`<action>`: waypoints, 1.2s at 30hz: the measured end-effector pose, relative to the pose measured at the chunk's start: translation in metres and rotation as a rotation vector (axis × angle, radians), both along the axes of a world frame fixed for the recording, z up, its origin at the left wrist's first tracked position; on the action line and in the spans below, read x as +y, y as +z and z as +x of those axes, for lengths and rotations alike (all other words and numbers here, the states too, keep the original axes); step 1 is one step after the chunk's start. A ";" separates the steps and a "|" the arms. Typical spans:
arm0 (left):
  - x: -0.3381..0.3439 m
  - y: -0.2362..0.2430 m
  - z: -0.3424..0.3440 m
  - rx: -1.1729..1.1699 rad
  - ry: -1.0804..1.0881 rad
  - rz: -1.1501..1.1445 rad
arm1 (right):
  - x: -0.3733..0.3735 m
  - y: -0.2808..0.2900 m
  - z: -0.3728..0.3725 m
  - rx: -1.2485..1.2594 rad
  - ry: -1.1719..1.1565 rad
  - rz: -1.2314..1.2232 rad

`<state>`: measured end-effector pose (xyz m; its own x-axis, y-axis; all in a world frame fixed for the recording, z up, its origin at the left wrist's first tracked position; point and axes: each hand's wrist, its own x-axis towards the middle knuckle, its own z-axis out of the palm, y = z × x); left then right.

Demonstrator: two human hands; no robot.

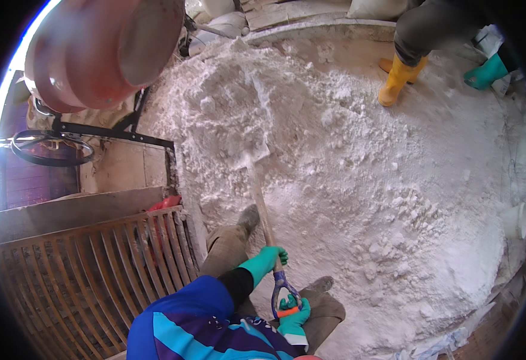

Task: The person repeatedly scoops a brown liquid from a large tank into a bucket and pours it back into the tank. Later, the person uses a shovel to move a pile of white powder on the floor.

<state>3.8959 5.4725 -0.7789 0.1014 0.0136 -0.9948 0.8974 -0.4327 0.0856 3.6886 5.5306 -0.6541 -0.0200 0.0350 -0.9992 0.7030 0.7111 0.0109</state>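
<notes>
A long-handled shovel [259,198] slopes away from me, its pale blade resting in a broad spread of white powder [347,198]. My left hand [269,259], in a green glove, is closed around the lower part of the wooden shaft. Nearer my body, my right hand [295,315], also green-gloved, grips the orange bar of the shovel's blue D-shaped handle. The blade's front edge is hard to tell from the powder around it. My feet stand in the powder on both sides of the shaft.
A red mixer drum [101,54] on a black frame with a handwheel [52,150] stands at upper left. Below it is a brown slatted rack [95,270]. At upper right stands another person in yellow boots [397,81], with a green glove [486,73] showing.
</notes>
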 end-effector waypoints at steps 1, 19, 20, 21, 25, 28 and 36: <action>0.001 -0.006 0.003 -0.016 0.057 -0.058 | 0.002 0.004 -0.001 -0.088 0.132 -0.140; 0.000 -0.011 -0.082 0.028 -0.174 -0.211 | 0.031 0.029 -0.152 0.353 -0.070 -0.046; -0.006 0.010 -0.115 0.022 -0.173 -0.188 | 0.056 0.034 -0.180 0.388 -0.112 -0.037; -0.003 0.038 -0.143 0.030 -0.186 -0.158 | 0.096 0.032 -0.205 0.467 -0.096 -0.112; 0.058 0.105 -0.203 0.138 -0.318 -0.069 | 0.205 0.102 -0.256 0.391 -0.318 -0.030; 0.064 0.194 -0.261 -0.015 -0.798 -0.145 | 0.279 0.153 -0.254 0.393 -0.534 0.161; 0.125 0.257 -0.361 0.064 -1.352 -0.482 | 0.333 0.300 -0.164 0.471 -0.653 0.045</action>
<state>3.5351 5.5978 -0.5224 -0.2794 -0.3887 -0.8780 -0.1632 -0.8819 0.4424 3.5244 5.8637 -0.3543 -0.4002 0.2255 -0.8882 0.9145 0.1612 -0.3711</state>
